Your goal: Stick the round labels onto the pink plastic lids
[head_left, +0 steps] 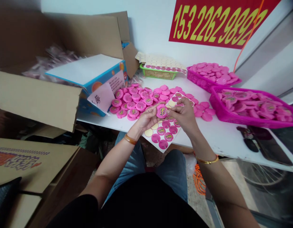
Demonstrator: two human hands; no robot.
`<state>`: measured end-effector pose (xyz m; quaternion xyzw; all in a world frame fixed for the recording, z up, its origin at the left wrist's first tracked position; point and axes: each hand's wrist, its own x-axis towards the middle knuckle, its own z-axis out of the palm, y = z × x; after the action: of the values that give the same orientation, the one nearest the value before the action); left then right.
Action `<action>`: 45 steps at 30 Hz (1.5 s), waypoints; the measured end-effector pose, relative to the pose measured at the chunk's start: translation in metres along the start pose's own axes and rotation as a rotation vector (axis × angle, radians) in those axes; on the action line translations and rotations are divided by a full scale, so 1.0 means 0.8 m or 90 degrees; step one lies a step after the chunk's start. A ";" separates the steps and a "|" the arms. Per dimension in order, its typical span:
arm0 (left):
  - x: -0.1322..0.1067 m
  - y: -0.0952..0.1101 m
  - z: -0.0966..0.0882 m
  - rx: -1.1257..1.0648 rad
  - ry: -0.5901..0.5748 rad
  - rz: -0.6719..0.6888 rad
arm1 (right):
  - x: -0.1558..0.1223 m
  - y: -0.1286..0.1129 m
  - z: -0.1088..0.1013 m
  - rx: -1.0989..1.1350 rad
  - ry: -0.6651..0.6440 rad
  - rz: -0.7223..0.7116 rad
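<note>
Black shirt [141, 202], bottom centre. Mid-frame: left hand [149, 119], fingers curled, holds pink labelled case [162, 111]; right hand [183, 116], fingers bunched, grip unclear. Likely light, stiff; take by rim.

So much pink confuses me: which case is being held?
The labelled case in the left hand, with the right hand at its edge, over the sticker sheet; others lie on the table or in magenta baskets.

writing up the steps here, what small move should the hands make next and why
Perhaps smooth the label on the pink case: the left hand holds it label up, and the right hand's fingertips are at its edge.
</note>
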<state>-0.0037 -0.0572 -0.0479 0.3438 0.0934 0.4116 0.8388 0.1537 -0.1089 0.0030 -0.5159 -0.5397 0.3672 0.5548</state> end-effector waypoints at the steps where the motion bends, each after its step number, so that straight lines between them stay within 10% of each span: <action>1: 0.000 -0.001 -0.001 -0.003 0.001 0.003 | 0.000 0.000 0.000 -0.004 -0.001 -0.004; 45: 0.001 -0.003 0.012 0.105 -0.023 0.022 | -0.016 -0.007 0.009 -0.242 0.094 -0.130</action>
<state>0.0026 -0.0623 -0.0425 0.4207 0.1058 0.4104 0.8021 0.1437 -0.1209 0.0050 -0.5795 -0.6061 0.1622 0.5202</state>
